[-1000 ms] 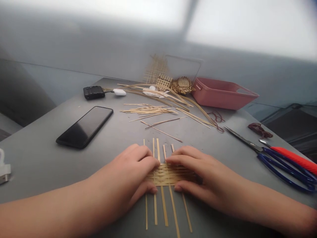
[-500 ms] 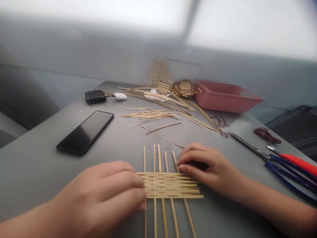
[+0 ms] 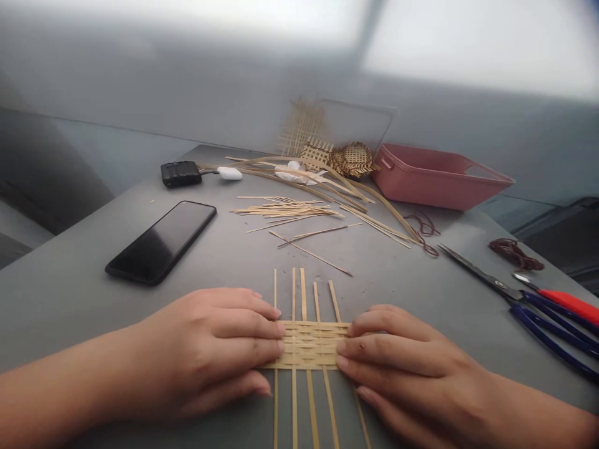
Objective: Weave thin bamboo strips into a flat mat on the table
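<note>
A small woven bamboo mat [image 3: 309, 345] lies flat on the grey table in front of me, with several long strips sticking out at its far and near sides. My left hand [image 3: 222, 349] is over its left end, fingers bent and gripping the edge there. Opposite it, my right hand [image 3: 397, 352] holds the right end, its fingertips pressed on the weave and the thumb lower down. The ends of the cross strips are hidden beneath both hands. Beyond the mat lie a few loose dark-edged thin strips [image 3: 311, 252].
A black phone [image 3: 163, 240] lies left; a black power bank [image 3: 180, 174] and white case [image 3: 230, 174] are behind. Bamboo sticks [image 3: 285, 209], woven pieces [image 3: 355, 159] and a pink basket [image 3: 435, 181] stand farther back. Scissors [image 3: 500, 287], a red-handled tool [image 3: 568, 304] and brown cord [image 3: 515, 254] lie right.
My right hand has come nearer, from the mat's far right corner onto its right end. My left hand has turned flatter over the left end. The view has shifted slightly.
</note>
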`<control>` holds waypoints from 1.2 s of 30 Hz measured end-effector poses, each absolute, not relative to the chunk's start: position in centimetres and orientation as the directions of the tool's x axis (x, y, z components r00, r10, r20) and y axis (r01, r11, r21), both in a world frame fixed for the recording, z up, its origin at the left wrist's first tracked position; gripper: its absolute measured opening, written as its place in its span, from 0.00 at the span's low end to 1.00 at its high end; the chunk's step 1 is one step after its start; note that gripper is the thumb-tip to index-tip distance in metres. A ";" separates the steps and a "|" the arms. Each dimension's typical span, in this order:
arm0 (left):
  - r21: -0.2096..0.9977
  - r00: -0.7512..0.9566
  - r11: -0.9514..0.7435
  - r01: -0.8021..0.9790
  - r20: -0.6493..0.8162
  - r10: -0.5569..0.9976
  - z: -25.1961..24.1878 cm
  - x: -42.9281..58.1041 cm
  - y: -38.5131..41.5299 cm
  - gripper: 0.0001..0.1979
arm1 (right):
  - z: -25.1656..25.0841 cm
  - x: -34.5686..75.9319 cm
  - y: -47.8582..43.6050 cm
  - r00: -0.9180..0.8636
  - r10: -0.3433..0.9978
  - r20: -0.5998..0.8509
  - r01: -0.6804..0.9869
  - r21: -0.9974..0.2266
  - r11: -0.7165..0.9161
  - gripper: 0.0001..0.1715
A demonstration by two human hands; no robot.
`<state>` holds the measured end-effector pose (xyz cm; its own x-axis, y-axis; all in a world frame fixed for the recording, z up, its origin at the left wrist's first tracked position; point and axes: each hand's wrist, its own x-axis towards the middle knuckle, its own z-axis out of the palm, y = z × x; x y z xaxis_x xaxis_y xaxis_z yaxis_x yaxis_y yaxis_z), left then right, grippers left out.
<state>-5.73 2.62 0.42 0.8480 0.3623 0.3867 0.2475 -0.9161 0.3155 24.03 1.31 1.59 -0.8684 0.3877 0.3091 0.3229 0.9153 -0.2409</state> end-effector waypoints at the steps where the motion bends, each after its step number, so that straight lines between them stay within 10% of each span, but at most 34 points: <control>1: 0.320 0.847 -0.914 0.251 0.384 0.367 0.3 -5.7 2.6 0.11 | 1.5 24.0 1.2 -0.865 0.395 0.308 0.327 -0.251 0.911 0.18; 23: 0.295 0.834 -0.918 0.266 0.407 0.372 0.0 -4.9 2.4 0.10 | 1.5 24.3 1.0 -0.832 0.460 0.308 0.391 -0.262 0.882 0.17; 29: 0.316 0.794 -0.868 0.383 0.368 0.484 0.3 -4.7 1.3 0.11 | 0.9 25.4 1.4 -0.736 0.642 0.216 0.581 -0.285 0.762 0.42; 36: 0.205 0.733 -0.838 0.506 0.409 0.543 -0.1 -5.2 0.9 0.23 | 0.6 24.6 1.2 -0.741 0.645 0.188 0.593 -0.268 0.759 0.35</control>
<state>-5.20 0.94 -0.11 0.7335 0.5428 0.4091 0.5057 -0.8380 0.2051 24.64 1.22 0.56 -0.7407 0.6448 0.1884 0.5929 0.7594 -0.2680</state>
